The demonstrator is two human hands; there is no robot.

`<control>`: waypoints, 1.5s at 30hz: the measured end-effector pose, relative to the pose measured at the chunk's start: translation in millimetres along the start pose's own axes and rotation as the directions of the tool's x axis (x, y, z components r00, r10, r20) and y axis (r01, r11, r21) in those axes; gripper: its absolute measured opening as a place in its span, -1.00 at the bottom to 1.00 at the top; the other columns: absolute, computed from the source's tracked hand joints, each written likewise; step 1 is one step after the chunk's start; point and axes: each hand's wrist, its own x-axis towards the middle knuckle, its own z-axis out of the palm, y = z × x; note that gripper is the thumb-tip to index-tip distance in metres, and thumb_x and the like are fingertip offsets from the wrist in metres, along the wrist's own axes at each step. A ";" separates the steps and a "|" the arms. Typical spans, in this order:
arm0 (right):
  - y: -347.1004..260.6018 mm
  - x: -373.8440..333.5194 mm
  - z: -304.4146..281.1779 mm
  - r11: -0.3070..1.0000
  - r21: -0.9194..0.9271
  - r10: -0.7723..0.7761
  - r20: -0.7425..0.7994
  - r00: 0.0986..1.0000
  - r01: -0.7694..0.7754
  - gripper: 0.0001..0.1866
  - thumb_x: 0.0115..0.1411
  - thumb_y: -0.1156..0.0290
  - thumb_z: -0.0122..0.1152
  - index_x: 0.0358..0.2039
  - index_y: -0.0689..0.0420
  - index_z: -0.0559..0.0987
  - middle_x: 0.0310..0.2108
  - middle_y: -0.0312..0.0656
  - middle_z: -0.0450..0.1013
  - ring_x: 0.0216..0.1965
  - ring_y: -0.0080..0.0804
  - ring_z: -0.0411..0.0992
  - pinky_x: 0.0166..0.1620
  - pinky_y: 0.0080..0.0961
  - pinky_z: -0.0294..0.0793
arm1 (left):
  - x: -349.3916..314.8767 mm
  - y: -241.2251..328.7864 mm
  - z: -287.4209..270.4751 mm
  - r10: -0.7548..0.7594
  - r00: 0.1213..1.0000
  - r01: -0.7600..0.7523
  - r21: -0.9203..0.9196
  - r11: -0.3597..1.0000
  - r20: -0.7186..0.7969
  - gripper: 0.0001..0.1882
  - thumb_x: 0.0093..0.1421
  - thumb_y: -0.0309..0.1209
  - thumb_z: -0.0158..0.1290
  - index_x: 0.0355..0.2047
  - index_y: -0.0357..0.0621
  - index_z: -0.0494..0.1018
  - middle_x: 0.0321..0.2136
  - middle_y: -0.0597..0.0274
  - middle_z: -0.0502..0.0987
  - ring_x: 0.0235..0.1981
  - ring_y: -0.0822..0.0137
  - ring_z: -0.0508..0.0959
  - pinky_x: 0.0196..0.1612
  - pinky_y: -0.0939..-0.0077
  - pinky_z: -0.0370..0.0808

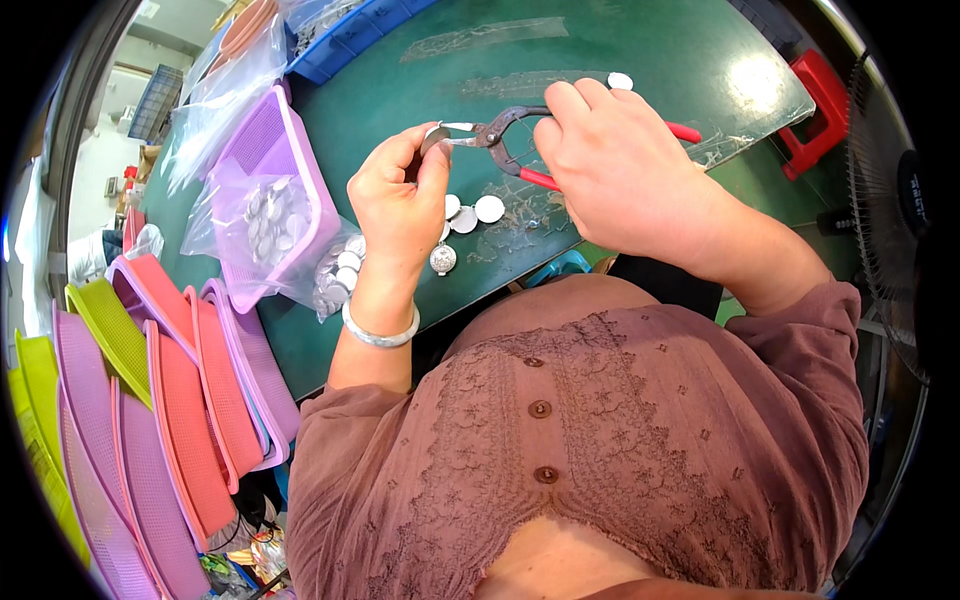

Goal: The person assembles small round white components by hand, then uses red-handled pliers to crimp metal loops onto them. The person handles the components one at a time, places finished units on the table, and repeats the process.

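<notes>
My left hand point(402, 185) pinches a small round metal disc point(434, 139) between thumb and fingertips above the green table. Red-handled pliers point(496, 136) are gripped in my right hand point(622, 160), their jaws pointing left and reaching the disc. Whether the jaws touch its edge or hold a tiny part there is too small to tell. Below my hands, several white discs point(489, 209) lie on the table, and a patterned silver round piece point(443, 258) sits near its front edge. Another white disc point(620, 80) is just beyond my right hand.
A purple basket point(313, 190) at the left holds a clear bag of silver discs point(277, 215); more discs point(347, 268) spill beside it. Stacked baskets point(185, 390) stand lower left. A blue crate point(345, 45) is at the back, a red stool point(822, 110) and a fan point(890, 200) at the right.
</notes>
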 end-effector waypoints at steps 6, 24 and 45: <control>-5.3 1.6 -4.5 0.999 -0.042 0.036 0.097 0.995 -0.032 -0.85 -0.17 0.43 0.16 -0.55 0.22 0.49 -0.46 -0.15 0.31 -0.35 -0.33 0.34 -0.36 -0.52 0.36 | -0.7 1.3 -3.9 -0.032 0.998 0.030 0.042 0.999 0.046 -0.84 0.07 -0.58 0.03 -0.31 -0.37 0.46 -0.52 0.31 0.51 -0.55 0.58 0.47 -0.47 0.76 0.41; -2.5 0.3 -0.1 0.998 -0.062 0.019 0.059 0.998 -0.015 -0.89 -0.23 0.49 0.09 -0.61 0.19 0.39 -0.51 -0.19 0.25 -0.42 -0.37 0.32 -0.40 -0.54 0.35 | -1.7 2.0 -3.5 -0.026 0.998 0.021 0.089 0.996 0.058 -0.85 0.07 -0.56 0.04 -0.32 -0.36 0.47 -0.55 0.32 0.49 -0.56 0.58 0.46 -0.49 0.76 0.39; 11.7 -14.5 9.1 0.949 0.262 0.164 0.062 0.985 -0.174 -0.80 -0.21 0.46 0.17 -0.52 0.27 0.44 -0.46 -0.08 0.33 -0.36 -0.16 0.38 -0.31 -0.36 0.42 | 2.0 13.7 -12.7 -0.368 0.917 0.390 -0.538 0.747 0.154 -0.82 0.09 -0.49 0.07 -0.29 -0.30 0.43 -0.48 0.15 0.52 -0.50 0.34 0.53 -0.44 0.59 0.46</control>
